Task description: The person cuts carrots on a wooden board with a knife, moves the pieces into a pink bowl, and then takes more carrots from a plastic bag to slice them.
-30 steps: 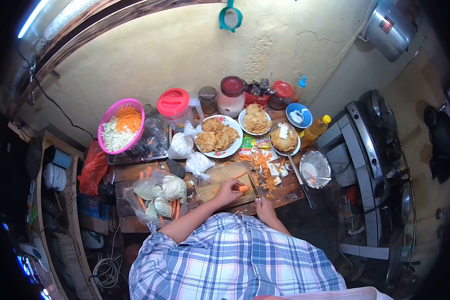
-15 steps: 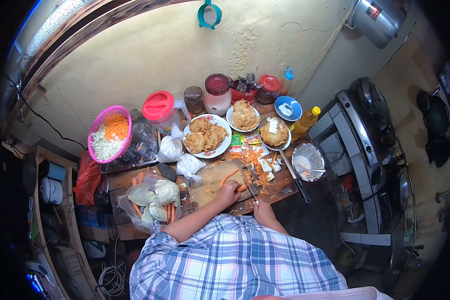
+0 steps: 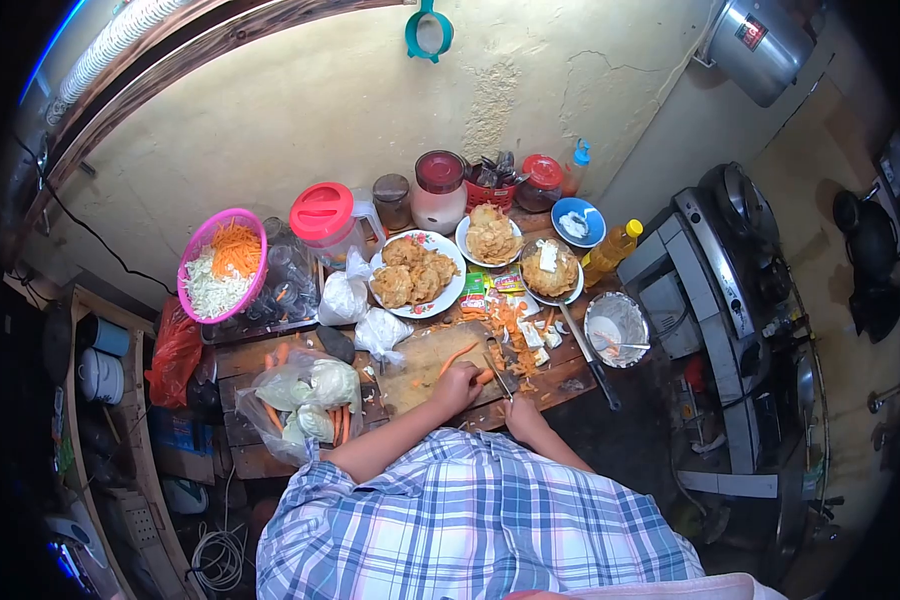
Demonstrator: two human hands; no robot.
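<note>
My left hand (image 3: pixel 457 388) is closed around a carrot (image 3: pixel 485 377) on the wooden cutting board (image 3: pixel 406 382), the carrot's end poking out to the right. In my right hand (image 3: pixel 523 416) is a knife (image 3: pixel 500 372), its blade angled across the board's right side close to that end. Whether the edge touches the carrot is too small to tell. A thin carrot piece (image 3: pixel 458 353) lies on the board just above my left hand. Carrot scraps (image 3: pixel 523 350) and white chunks (image 3: pixel 541 356) are scattered right of the board.
A clear bag (image 3: pixel 300 395) of cabbage and carrots sits left. Behind stand plates of fritters (image 3: pixel 415 273), a pink basket (image 3: pixel 262 275) of shredded vegetables and a red-lidded pitcher (image 3: pixel 322 212). To the right are a long-handled ladle (image 3: pixel 595 370), a batter bowl (image 3: pixel 642 318) and an oil bottle (image 3: pixel 610 252).
The view has shifted slightly, with the wall and jars sitting a little lower and further right. Both hands keep their holds, and the right hand and knife have moved only slightly.
</note>
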